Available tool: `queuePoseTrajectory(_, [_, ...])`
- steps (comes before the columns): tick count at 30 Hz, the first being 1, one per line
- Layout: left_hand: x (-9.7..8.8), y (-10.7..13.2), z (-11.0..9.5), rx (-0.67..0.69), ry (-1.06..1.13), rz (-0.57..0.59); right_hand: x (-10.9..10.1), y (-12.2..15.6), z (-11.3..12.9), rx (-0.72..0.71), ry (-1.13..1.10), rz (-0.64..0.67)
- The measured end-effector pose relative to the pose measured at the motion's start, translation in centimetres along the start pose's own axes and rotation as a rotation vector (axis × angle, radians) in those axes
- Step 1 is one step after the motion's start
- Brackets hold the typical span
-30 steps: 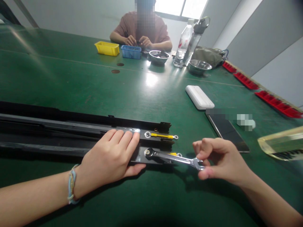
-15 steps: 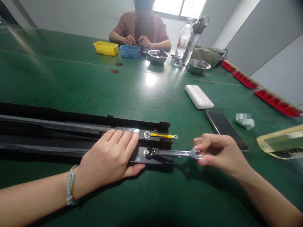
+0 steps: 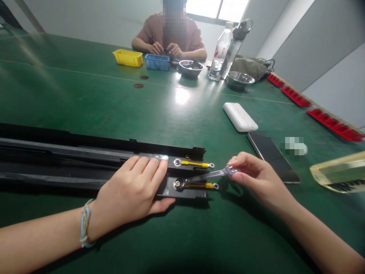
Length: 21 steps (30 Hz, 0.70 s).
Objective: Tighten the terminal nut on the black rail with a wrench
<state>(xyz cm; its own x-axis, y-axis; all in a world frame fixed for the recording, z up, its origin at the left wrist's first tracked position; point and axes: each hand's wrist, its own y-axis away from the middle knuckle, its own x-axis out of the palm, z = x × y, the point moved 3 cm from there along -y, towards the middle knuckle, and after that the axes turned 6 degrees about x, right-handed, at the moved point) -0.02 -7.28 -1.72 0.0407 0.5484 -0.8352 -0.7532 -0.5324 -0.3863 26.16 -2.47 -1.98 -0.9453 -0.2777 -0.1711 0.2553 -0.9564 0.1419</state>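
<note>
A long black rail assembly (image 3: 71,160) lies across the green table (image 3: 114,102) in front of me. My left hand (image 3: 132,194) lies flat on its right end, fingers stretched out, pressing it down. At that end are two short yellow-sleeved links with ring ends, the far link (image 3: 195,164) and the near link (image 3: 203,186). A small silver wrench (image 3: 205,176) sits with its ring end on a bolt (image 3: 178,184) at the near link. My right hand (image 3: 256,177) pinches the wrench's open-jaw end between thumb and fingers.
A white power bank (image 3: 240,117) and a dark phone (image 3: 270,154) lie to the right. Far across, a seated person handles small parts near a yellow bin (image 3: 128,58), a blue bin (image 3: 156,62), two steel bowls (image 3: 190,67) and bottles (image 3: 219,53). Red trays (image 3: 296,98) line the right edge.
My right hand has swung the wrench's free end away from me, turning it about the bolt. The near yellow link now shows. My left hand has stayed put.
</note>
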Motion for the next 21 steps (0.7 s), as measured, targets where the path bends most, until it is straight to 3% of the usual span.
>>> queuePoseTrajectory(6, [-0.1,0.1,0.0,0.000,0.002,0.008,0.2,0.3,-0.8,0.012,-0.130,0.233])
queuePoseTrajectory(21, [-0.1,0.1,0.0,0.000,-0.004,0.009,1.7,1.0,0.1,-0.025,-0.252,0.483])
